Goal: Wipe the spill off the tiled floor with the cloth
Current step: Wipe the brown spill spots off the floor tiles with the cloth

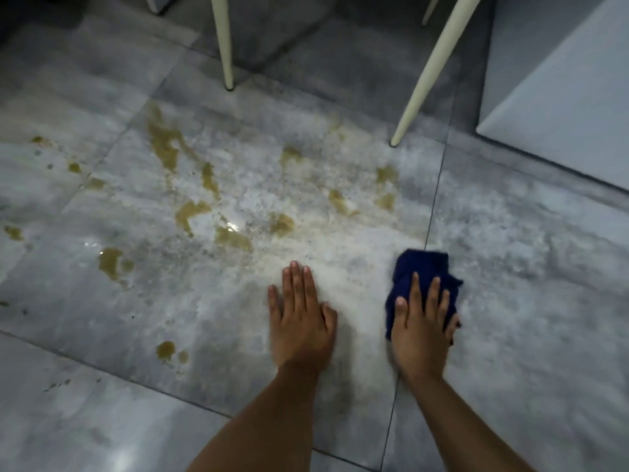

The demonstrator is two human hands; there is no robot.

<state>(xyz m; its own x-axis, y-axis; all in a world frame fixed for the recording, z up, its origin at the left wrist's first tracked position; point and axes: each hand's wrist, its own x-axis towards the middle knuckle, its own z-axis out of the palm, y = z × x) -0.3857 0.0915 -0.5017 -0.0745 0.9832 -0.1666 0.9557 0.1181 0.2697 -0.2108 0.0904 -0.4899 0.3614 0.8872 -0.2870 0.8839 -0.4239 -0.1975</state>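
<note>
Right hand (422,323) flat on cloth (422,264); left hand (299,313) flat on floor (517,301). Best: sweep toward spill (233,238) at 10 o'clock, overlapping strokes.

Views: one, worn on the person's head, wide-angle.
Facing: forward and steeply down at the tiled floor (102,420).
Nearness: close, at arm's reach; left hand (301,321) and right hand (420,332) sit low centre.
Far edge: chair legs (223,42) at top.
</note>
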